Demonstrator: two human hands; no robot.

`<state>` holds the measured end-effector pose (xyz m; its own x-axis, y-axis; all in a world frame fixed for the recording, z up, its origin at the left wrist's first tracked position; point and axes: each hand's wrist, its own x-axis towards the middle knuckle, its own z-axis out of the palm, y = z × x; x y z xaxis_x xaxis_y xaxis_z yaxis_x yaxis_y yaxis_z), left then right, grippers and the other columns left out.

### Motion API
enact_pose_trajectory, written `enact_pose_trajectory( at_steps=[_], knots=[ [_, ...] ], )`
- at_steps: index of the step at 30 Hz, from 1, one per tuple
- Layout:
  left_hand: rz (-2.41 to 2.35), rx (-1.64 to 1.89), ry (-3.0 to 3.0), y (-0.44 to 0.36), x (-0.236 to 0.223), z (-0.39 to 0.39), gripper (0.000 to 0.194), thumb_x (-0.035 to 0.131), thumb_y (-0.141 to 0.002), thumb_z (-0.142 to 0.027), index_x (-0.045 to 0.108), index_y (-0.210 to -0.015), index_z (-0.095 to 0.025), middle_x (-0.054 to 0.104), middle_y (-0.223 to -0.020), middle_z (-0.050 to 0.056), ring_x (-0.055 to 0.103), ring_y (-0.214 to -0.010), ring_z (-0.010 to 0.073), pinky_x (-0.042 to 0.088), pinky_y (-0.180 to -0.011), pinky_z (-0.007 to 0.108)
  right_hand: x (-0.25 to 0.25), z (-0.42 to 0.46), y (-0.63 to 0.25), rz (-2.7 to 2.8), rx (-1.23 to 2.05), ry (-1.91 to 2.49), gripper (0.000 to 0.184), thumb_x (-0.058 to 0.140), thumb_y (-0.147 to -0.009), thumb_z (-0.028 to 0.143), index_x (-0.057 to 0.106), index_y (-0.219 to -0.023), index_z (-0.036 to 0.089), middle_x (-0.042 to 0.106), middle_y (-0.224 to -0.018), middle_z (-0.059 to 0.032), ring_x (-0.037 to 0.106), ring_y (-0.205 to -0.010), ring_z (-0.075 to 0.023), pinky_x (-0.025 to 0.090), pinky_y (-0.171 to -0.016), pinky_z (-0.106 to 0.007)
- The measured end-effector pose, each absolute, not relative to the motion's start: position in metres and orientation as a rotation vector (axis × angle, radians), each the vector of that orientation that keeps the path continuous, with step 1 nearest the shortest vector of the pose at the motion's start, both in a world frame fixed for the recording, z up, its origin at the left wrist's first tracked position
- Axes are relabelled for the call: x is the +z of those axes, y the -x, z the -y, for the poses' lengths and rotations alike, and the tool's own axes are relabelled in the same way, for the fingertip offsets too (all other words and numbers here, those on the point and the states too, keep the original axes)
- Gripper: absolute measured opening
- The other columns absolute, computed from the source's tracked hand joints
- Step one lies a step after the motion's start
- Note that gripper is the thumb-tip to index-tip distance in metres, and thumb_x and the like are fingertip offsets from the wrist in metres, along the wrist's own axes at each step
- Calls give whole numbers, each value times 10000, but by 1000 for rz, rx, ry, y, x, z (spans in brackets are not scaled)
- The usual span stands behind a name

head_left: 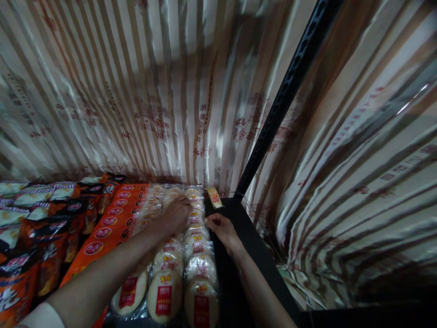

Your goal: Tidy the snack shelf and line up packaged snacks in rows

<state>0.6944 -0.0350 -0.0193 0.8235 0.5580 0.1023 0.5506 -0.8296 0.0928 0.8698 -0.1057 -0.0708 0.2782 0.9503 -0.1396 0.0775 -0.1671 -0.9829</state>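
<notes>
Round pale crackers in clear wrappers with red labels stand in overlapping rows on the black shelf. My left hand (177, 213) reaches over the middle row, its fingers curled down at the left side of the rightmost row of cracker packets (201, 264). From the other side, my right hand (221, 228) pinches the right edge of a packet in that same row, thumb and finger together. Between the two hands lie the small red-and-yellow tops of several packets. My left fingertips are partly hidden by the hand itself.
Left of the crackers run orange packs (109, 221) with round logos, then black-and-orange bags (51, 248) and white bags (34, 196). A small yellow packet (215, 197) lies near the black perforated post (273, 116). Striped, printed sheeting (164, 91) hangs behind the black shelf (252, 255).
</notes>
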Motion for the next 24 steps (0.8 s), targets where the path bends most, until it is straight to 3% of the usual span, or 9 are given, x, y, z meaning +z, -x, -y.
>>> enact_pose_trajectory(
  at_steps=[11, 19, 24],
  knots=[
    [-905, 170, -2919, -697, -21, 34, 236, 571, -658, -82, 657, -874, -125, 656, -934, 104, 558, -944, 230, 386, -928, 342, -74, 103, -868, 1048, 1131, 1464, 256, 692, -568, 407, 563, -590, 187, 486, -493, 60, 406, -482, -86, 314, -501, -231],
    [-915, 269, -2916, -696, -21, 37, 119, 543, -734, -102, 639, -797, -137, 641, -877, 95, 550, -908, 212, 398, -899, 344, -87, 99, -866, 1135, 964, 1520, 233, 623, -665, 417, 559, -610, 200, 512, -542, 49, 437, -508, -96, 346, -514, -228],
    [-927, 275, -2912, -694, -25, 38, 177, 528, -758, -85, 650, -875, -135, 642, -925, 93, 546, -939, 210, 401, -907, 337, -94, 97, -865, 1157, 872, 1566, 221, 607, -682, 413, 575, -625, 202, 555, -589, 32, 481, -561, -112, 370, -537, -227]
  ],
)
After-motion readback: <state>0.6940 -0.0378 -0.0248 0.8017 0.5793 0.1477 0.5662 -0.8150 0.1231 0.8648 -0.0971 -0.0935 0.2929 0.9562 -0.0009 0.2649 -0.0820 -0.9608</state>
